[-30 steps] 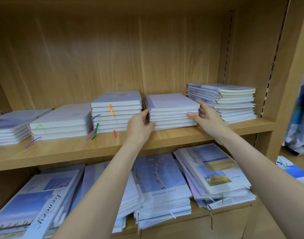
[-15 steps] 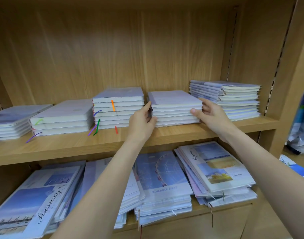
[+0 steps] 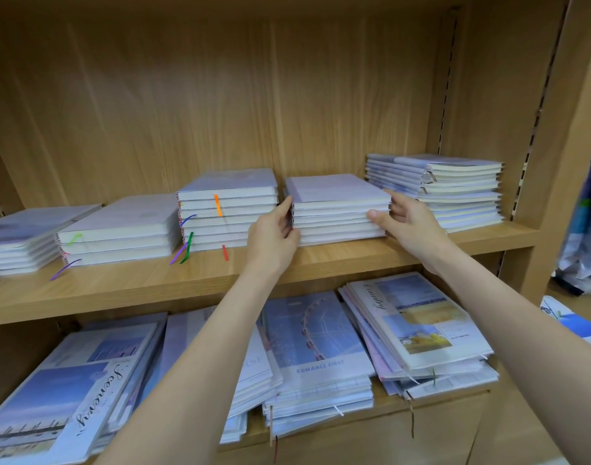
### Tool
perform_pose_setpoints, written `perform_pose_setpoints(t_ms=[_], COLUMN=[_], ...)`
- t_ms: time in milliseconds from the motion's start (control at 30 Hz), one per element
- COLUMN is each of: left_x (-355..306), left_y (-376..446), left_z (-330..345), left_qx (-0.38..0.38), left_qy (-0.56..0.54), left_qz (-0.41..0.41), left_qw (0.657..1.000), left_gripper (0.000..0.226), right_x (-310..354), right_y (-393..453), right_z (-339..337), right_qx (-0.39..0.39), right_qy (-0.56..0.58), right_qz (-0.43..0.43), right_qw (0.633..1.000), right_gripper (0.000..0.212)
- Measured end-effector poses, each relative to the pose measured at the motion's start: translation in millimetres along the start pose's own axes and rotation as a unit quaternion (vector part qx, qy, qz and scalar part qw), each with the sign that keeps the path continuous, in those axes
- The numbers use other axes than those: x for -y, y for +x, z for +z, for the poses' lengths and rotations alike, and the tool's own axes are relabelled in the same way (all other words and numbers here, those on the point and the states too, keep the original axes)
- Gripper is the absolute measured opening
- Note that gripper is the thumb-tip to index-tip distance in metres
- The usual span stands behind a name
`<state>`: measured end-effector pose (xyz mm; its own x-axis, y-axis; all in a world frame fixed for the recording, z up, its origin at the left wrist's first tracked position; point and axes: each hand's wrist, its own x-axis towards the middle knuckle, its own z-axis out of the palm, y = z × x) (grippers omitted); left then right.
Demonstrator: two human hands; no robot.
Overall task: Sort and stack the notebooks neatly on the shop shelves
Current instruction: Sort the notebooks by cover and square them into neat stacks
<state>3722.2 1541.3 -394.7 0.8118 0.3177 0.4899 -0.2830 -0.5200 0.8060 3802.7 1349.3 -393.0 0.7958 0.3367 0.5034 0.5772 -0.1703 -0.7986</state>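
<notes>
A stack of pale lilac notebooks (image 3: 337, 193) sits mid-right on the upper shelf (image 3: 321, 260). My left hand (image 3: 274, 236) wraps its front left corner, one finger reaching up to the top cover. My right hand (image 3: 408, 223) holds the front right corner, thumb on the page edges and fingers round the right side. Left of it stands a taller stack with coloured ribbons (image 3: 227, 209), then two lower stacks (image 3: 119, 229) (image 3: 22, 236). To the right is a tall, uneven stack (image 3: 455, 189).
The lower shelf holds several slanted piles of large scenic-cover notebooks (image 3: 314, 347) (image 3: 418, 323) (image 3: 62, 397). The shelf's wooden side post (image 3: 562, 162) rises at right, with bags (image 3: 586, 229) on the floor beyond it.
Both hands stayed on the same stack's front corners. The left index finger slid up the left corner to the top cover. The camera shifted slightly.
</notes>
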Motion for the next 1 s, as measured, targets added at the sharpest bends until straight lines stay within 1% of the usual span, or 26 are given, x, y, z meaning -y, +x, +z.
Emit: perform_pose_setpoints(t_ms=[100, 200, 233, 267, 333, 433, 567, 733, 867, 1000], left_x=[-1.8, -5.5, -7.1, -8.2, -8.9, -11.1, -5.9, 5.3, 15.5, 19.3], left_y=[-2.0, -4.7, -4.7, -4.6, -2.3, -1.1, 4.2, 18.9, 34.0, 40.8], left_z=[-1.0, -6.6, -9.1, -11.5, -15.2, -14.0, -8.7, 1.7, 11.3, 16.2], left_qx=[0.001, 0.038, 0.06, 0.08, 0.101, 0.114, 0.093, 0.055, 0.029, 0.025], left_qy=[0.012, 0.041, 0.04, 0.034, 0.019, 0.019, 0.032, 0.118, 0.159, 0.19], left_qz=[-0.004, -0.025, -0.043, -0.061, -0.09, -0.098, -0.095, -0.085, -0.082, -0.078], left_qw=[1.0, 0.998, 0.996, 0.994, 0.991, 0.988, 0.991, 0.988, 0.983, 0.978], left_gripper=[0.06, 0.06, 0.059, 0.058, 0.061, 0.054, 0.048, 0.039, 0.037, 0.037], right_x=[-0.1, 1.9, 2.4, 2.9, 1.8, 1.4, -0.6, -6.0, -9.1, -12.4], right_y=[0.6, 1.5, 2.4, 2.4, 3.4, 3.9, 8.7, 22.6, 34.9, 39.2], right_z=[1.0, -2.1, -4.0, -5.6, -5.7, -1.4, 1.0, 3.7, 1.6, -1.7], right_qx=[-0.005, 0.005, 0.023, 0.043, 0.061, 0.039, 0.029, 0.031, 0.037, 0.043], right_qy=[0.008, 0.006, -0.025, -0.08, -0.181, -0.232, -0.234, -0.24, -0.243, -0.23], right_qz=[0.006, 0.021, 0.013, 0.0, -0.023, -0.026, -0.027, -0.015, -0.005, 0.002], right_qw=[1.0, 1.0, 0.999, 0.996, 0.981, 0.972, 0.972, 0.97, 0.969, 0.972], right_gripper=[0.052, 0.077, 0.083, 0.086, 0.083, 0.077, 0.075, 0.075, 0.076, 0.08])
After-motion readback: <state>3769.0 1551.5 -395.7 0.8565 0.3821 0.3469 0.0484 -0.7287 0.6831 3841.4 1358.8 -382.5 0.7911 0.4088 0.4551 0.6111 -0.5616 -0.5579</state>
